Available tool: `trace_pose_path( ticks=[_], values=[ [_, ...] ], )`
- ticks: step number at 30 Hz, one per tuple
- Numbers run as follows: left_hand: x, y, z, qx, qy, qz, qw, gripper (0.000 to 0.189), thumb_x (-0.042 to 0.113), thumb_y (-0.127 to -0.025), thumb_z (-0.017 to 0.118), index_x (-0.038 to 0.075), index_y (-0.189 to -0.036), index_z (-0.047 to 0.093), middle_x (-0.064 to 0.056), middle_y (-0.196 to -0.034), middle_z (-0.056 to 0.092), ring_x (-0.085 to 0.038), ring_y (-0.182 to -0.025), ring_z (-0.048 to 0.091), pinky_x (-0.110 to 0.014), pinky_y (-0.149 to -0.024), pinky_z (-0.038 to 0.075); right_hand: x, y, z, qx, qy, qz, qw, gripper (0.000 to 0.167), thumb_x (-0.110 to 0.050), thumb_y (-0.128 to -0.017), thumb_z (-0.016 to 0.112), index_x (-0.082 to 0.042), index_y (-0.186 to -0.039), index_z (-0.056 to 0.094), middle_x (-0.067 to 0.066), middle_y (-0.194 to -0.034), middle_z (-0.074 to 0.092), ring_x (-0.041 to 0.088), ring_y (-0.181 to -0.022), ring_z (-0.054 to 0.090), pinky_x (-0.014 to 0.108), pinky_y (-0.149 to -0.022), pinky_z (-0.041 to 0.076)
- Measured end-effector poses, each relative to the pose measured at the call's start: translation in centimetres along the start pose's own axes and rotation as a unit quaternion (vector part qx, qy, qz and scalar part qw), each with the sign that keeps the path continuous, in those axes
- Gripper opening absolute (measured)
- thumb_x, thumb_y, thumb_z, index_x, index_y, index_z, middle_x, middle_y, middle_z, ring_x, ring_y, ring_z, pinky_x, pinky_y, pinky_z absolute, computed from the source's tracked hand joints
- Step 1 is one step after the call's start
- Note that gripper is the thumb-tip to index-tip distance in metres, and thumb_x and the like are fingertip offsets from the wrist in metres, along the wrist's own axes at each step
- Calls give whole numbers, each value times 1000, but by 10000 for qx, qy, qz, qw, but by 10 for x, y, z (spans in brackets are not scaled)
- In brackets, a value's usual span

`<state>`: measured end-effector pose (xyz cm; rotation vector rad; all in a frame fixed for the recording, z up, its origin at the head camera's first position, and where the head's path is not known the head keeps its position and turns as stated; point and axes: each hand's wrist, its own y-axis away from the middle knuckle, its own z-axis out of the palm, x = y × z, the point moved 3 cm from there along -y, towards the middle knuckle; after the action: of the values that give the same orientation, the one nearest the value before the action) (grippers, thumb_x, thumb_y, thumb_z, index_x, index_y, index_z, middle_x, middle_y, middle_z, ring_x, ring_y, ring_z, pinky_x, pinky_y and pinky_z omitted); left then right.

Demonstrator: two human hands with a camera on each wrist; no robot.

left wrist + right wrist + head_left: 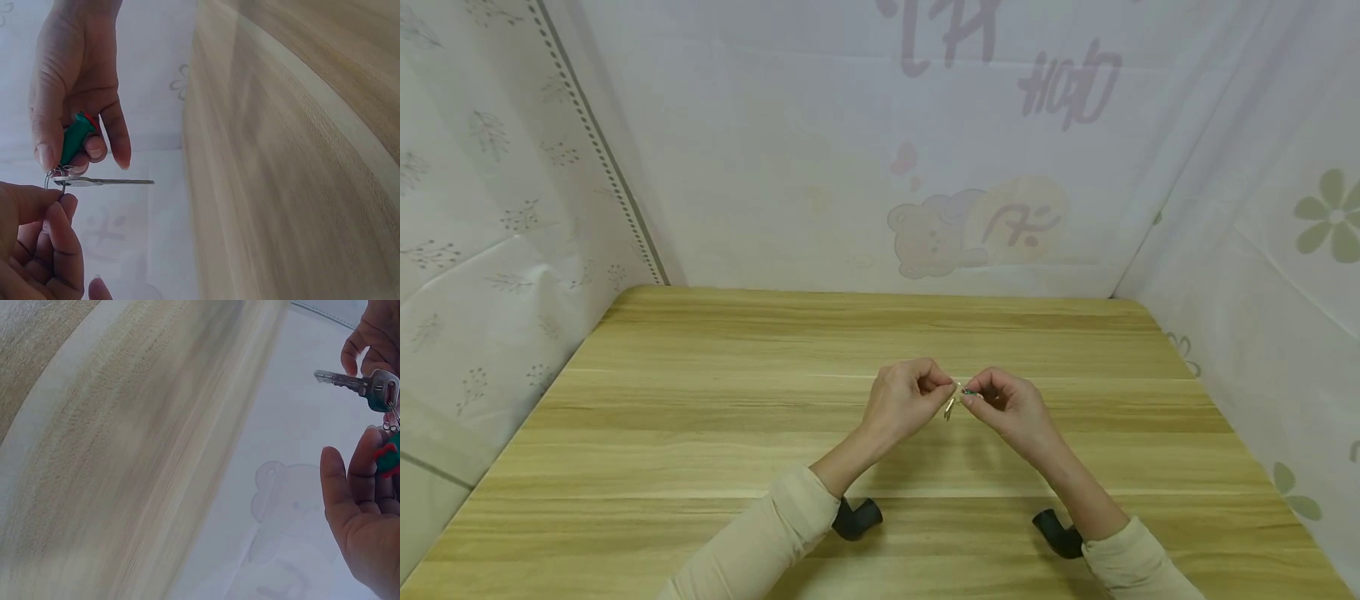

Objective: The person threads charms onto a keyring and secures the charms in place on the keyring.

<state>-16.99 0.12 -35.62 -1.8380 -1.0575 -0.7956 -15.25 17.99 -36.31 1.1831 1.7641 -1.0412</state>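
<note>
Both hands meet above the wooden table, fingertips close together. My left hand pinches a thin metal key ring between thumb and fingers. From that ring a metal key sticks out sideways, its head beside the left fingertips; in the head view the key looks gold and hangs between the hands. My right hand holds a small green charm with red trim between thumb and curled fingers. Small chain links join the charm to the ring. Fingertips partly hide the ring.
Under the hands lies a wood-grain table. Black elbow-shaped pieces show beside both forearms. Pale printed cloth stands behind the table and along both sides.
</note>
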Motion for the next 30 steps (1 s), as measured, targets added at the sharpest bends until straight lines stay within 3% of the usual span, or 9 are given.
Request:
trace_pose_path(
  ticks=[13,21,27,30],
  values=[
    [-3,1,1,-86,462,-427,9980,6,-2,-91,76,0,-85,76,-8,-77,76,0,-62,62,-18,-56,49,-1,1,3,358,427,-342,9979,9,8,-93,72,1,-90,67,5,-84,70,5,-75,57,21,-70,51],
    [-5,2,1,-40,719,-592,9956,6,-2,-92,75,-1,-85,75,-7,-76,75,-1,-60,61,-18,-53,47,-5,3,7,650,712,-925,9910,16,11,-91,73,-1,-86,64,7,-84,71,2,-73,59,20,-68,53],
    [-5,2,1,40,1068,-897,9902,6,-1,-92,75,-2,-86,75,-9,-77,76,-1,-59,61,-17,-52,46,-8,5,9,787,1182,-1623,9765,21,14,-87,76,-3,-84,64,5,-84,71,4,-78,66,23,-73,59],
    [-6,2,1,34,1172,-1011,9879,6,0,-92,75,-3,-87,75,-9,-77,76,-2,-60,61,-17,-53,46,-8,6,10,761,1101,-1666,9769,20,16,-86,76,-1,-85,65,6,-83,71,4,-75,64,22,-69,57]
  ],
)
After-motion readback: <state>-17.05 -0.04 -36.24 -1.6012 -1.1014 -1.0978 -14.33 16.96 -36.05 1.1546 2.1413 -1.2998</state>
